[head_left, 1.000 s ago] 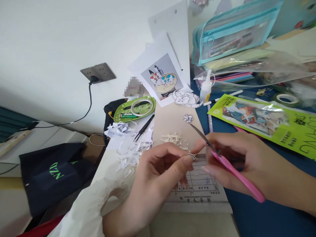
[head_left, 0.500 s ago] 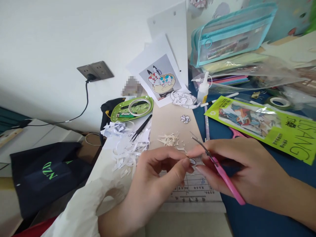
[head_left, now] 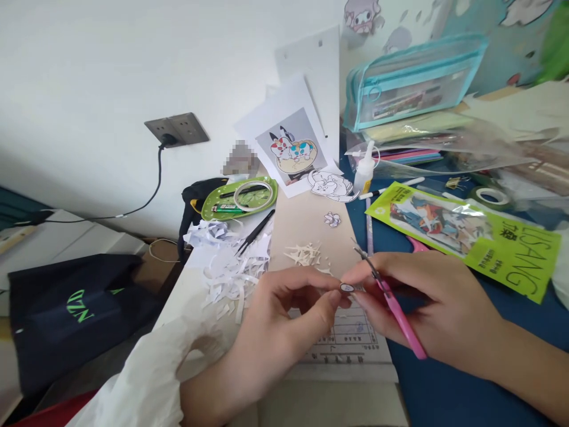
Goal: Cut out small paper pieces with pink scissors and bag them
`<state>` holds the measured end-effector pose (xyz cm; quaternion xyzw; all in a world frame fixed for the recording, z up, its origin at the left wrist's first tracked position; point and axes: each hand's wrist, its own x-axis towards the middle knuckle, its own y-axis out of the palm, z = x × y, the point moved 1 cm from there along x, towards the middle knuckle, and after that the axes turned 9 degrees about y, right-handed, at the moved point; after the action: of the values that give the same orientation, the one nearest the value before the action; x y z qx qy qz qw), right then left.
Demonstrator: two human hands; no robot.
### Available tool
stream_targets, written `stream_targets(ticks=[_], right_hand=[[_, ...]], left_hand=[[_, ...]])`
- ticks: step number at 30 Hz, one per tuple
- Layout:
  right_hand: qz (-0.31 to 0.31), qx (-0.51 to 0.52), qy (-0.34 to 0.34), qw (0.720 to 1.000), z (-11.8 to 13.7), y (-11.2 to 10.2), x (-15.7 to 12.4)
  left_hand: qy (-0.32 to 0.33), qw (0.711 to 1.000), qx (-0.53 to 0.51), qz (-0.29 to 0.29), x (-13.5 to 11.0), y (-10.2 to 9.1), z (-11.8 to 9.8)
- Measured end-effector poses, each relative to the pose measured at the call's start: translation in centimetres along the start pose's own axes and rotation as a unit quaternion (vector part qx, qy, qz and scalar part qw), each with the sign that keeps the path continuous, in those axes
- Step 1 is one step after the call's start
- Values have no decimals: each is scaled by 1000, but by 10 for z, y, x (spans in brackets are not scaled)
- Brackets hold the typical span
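A small oval paper cutout with a dark outline is pinched at the fingertips of my left hand. My right hand carries small pink-handled scissors across its fingers, blades pointing up and left, away from the paper. The right thumb and index fingertip also touch the cutout's right side. Both hands hover over a printed form. Beyond them lie cream paper slivers and a small flower-like paper cutout.
White paper scraps and black tweezers lie left of the hands. Behind are a green tray, a larger drawn cutout and a glue bottle. A lime-green packet lies at right, near a clear pencil case.
The cutout has turned so more of its face shows between the fingertips. My right hand and the scissors have shifted slightly. The whole view has moved a little.
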<state>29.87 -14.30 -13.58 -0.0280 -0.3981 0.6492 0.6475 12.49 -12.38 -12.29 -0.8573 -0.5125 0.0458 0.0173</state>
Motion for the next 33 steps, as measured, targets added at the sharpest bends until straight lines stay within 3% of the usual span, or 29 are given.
stream_targets(ticks=[10,19,33], right_hand=[[6,7,17,1000,-2,0,-2],[29,-31,0,999,-4,2,0],[5,-61,-30,998,-4,4,-1]], left_hand=[[31,998,-47,-26,2,1,0],[27,999,-32,-27,1,0,5],[12,1000,6,-8,2,1,6]])
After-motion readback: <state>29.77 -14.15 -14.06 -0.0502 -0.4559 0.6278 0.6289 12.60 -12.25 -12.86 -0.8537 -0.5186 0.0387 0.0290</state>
